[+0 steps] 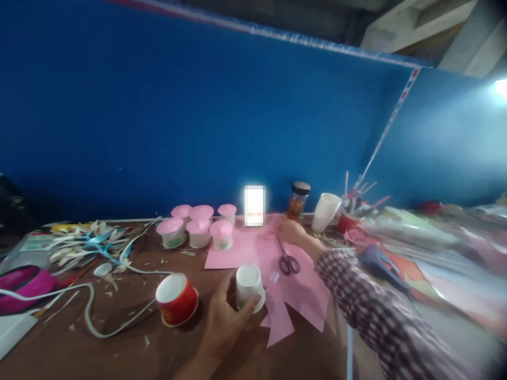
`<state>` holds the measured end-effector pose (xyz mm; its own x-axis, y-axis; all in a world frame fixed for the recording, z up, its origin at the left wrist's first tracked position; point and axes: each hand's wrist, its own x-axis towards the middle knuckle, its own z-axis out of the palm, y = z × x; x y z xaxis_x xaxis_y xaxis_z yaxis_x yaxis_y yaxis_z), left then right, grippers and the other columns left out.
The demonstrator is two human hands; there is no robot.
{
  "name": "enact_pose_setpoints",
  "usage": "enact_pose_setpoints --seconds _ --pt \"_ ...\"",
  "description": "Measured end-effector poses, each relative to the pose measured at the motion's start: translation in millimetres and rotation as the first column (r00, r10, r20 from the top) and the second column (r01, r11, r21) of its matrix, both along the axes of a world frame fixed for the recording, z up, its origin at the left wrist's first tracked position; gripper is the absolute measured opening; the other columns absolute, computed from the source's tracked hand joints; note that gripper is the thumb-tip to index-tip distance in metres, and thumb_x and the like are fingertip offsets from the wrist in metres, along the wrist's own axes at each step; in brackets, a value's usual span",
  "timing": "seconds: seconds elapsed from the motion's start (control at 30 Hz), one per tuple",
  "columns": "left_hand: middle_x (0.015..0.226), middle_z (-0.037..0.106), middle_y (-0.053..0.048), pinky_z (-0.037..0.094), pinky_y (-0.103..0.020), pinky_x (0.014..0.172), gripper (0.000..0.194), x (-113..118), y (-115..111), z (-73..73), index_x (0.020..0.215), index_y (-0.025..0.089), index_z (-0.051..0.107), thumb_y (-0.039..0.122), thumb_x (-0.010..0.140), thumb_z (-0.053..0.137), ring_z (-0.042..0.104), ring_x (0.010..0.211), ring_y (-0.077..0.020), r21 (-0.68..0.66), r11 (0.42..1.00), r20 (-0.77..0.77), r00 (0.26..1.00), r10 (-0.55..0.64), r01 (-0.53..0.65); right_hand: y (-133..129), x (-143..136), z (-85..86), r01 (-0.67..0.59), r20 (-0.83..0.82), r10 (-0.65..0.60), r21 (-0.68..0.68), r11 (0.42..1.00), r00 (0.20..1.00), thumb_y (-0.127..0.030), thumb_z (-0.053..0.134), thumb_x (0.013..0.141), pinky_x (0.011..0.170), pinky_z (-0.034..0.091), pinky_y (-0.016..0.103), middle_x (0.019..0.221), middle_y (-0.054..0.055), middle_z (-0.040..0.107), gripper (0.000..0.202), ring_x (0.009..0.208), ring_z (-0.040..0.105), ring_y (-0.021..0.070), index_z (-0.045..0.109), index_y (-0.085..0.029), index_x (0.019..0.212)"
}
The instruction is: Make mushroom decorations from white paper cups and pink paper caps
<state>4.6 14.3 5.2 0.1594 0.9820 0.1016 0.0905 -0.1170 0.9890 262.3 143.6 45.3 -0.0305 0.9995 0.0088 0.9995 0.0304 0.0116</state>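
My left hand (227, 316) is wrapped round a small white paper cup (248, 281), which stands upside down at the front middle of the table. Farther back, my right hand (293, 233), in a checked sleeve, reaches over pink paper (304, 295) beside a dark-lidded jar (297, 201). Its fingers are blurred, so what they touch I cannot make out. Dark-handled scissors (289, 264) lie on the paper just below that hand. A red paper cup (178, 299) rests upside-down or tilted, to the left of my left hand. Several white cups topped with pink discs (200, 227) stand at the back.
A bright phone screen (254, 206) leans at the blue wall. Right of the jar are a tall white cup (326, 212) and a red pot of brushes (349, 220). Craft strips (95, 245) and a white cable (92, 311) spread across the left, with plastic packets (415, 229) at right.
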Motion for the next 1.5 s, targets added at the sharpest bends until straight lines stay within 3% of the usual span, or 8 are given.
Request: enact_pose_setpoints --seconds 0.17,0.33,0.47,0.6,0.73,0.93,1.27,1.5 --pt "0.113 0.067 -0.012 0.051 -0.04 0.09 0.057 -0.4 0.7 3.6 0.119 0.015 0.053 0.029 0.067 0.072 0.064 0.103 -0.0269 0.032 0.999 -0.043 0.999 -0.009 0.01 12.8 2.4 -9.8 -0.023 -0.171 0.029 0.04 0.999 0.985 -0.032 0.056 0.092 0.082 0.053 0.041 0.116 0.008 0.06 0.03 0.097 0.062 0.0205 0.057 -0.016 0.118" --pt "0.112 0.067 -0.009 0.05 -0.038 0.089 0.052 -1.5 1.1 9.6 0.118 0.017 0.056 0.029 0.069 0.07 0.063 0.103 -0.0256 0.048 0.999 -0.108 0.994 -0.017 0.022 6.6 -2.4 -2.5 -0.033 -0.347 0.083 0.147 0.989 0.934 -0.031 0.054 0.094 0.08 0.053 0.036 0.109 0.009 0.066 0.03 0.093 0.064 0.02 0.058 -0.016 0.119" --pt "0.112 0.067 -0.009 0.049 -0.039 0.09 0.052 -1.8 2.9 9.2 0.117 0.018 0.058 0.029 0.068 0.07 0.062 0.103 -0.0261 0.092 0.996 -0.18 0.983 0.03 -0.013 -27.5 -18.2 11.3 -0.089 -0.475 0.181 0.209 0.974 0.861 -0.025 0.05 0.094 0.078 0.053 0.028 0.109 0.009 0.069 0.034 0.095 0.066 0.0178 0.054 -0.016 0.126" --pt "0.111 0.067 -0.01 0.05 -0.039 0.086 0.048 -0.4 2.8 4.7 0.116 0.017 0.059 0.028 0.069 0.068 0.063 0.1 -0.026 0.092 0.995 -0.213 0.976 0.053 -0.034 -86.9 -39.5 24.2 -0.245 -0.529 0.311 0.192 0.95 0.789 -0.035 0.055 0.09 0.066 0.056 0.027 0.107 0.006 0.07 0.034 0.086 0.068 0.0171 0.058 -0.023 0.122" --pt "0.103 0.069 -0.011 0.051 -0.04 0.082 0.043 1.5 0.3 3.8 0.111 0.016 0.06 0.03 0.071 0.067 0.065 0.093 -0.0264 0.051 0.997 -0.273 0.959 0.073 -0.062 -128.2 -54.9 35.1 -0.38 -0.4 0.468 0.282 0.881 0.788 -0.028 0.061 0.085 0.072 0.055 0.03 0.1 0.005 0.07 0.033 0.086 0.067 0.0184 0.06 -0.022 0.118" --pt "0.122 0.062 -0.012 0.045 -0.043 0.098 0.061 3.0 0.1 0.4 0.126 0.019 0.049 0.026 0.069 0.07 0.058 0.114 -0.0272 0.114 0.992 -0.23 0.97 0.084 -0.059 -136.2 -65.6 46.4 -0.556 -0.247 0.619 0.281 0.782 0.746 -0.025 0.06 0.087 0.085 0.051 0.038 0.109 0.009 0.068 0.032 0.102 0.061 0.023 0.057 -0.019 0.119" --pt "0.123 0.061 -0.013 0.044 -0.042 0.101 0.068 4.2 0.4 -10.2 0.13 0.02 0.042 0.031 0.069 0.072 0.057 0.117 -0.0273 0.215 0.973 -0.224 0.966 0.129 -0.08 -136.5 -77.2 43.3 -0.597 -0.187 0.651 0.275 0.754 0.736 -0.028 0.06 0.088 0.085 0.05 0.04 0.105 0.009 0.068 0.03 0.101 0.062 0.0242 0.057 -0.019 0.117" --pt "0.127 0.059 -0.012 0.041 -0.043 0.103 0.07 3.7 2.8 -10.4 0.131 0.02 0.042 0.031 0.068 0.073 0.055 0.119 -0.0275 0.166 0.984 -0.218 0.972 0.092 -0.056 -137.2 -80.3 41.6 -0.593 -0.161 0.645 0.278 0.756 0.747 -0.029 0.059 0.089 0.083 0.05 0.037 0.101 0.009 0.069 0.024 0.099 0.062 0.0227 0.059 -0.021 0.112"
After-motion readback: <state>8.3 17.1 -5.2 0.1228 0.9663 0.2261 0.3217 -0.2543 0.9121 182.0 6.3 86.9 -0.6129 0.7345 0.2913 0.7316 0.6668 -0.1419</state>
